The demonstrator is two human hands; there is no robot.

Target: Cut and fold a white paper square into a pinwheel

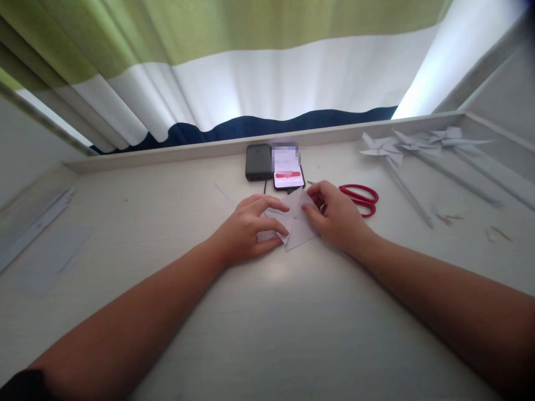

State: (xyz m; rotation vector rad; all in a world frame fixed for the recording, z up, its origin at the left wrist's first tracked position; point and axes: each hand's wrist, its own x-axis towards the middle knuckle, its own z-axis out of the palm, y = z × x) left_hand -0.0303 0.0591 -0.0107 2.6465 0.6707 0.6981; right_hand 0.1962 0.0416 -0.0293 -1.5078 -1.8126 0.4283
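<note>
Between my hands a small piece of white paper (301,233) lies on the table, with folds and a corner turned in. My left hand (254,225) grips its left side, the fingers curled over the folded part and the thumb at the lower edge. On the right edge, my right hand (333,214) pinches the paper between thumb and bent fingers; some of these fingertips are hidden. Just beyond my right hand are scissors with red handles (363,187), their blades mostly covered by the hand.
A lit phone (288,174) and a dark power bank (258,162) lie behind the paper. Several white paper pinwheels on paper sticks (412,192) lie at right, near small brownish scraps (449,217). Paper sheets (54,250) lie at left. A raised ledge (188,146) and curtain bound the back.
</note>
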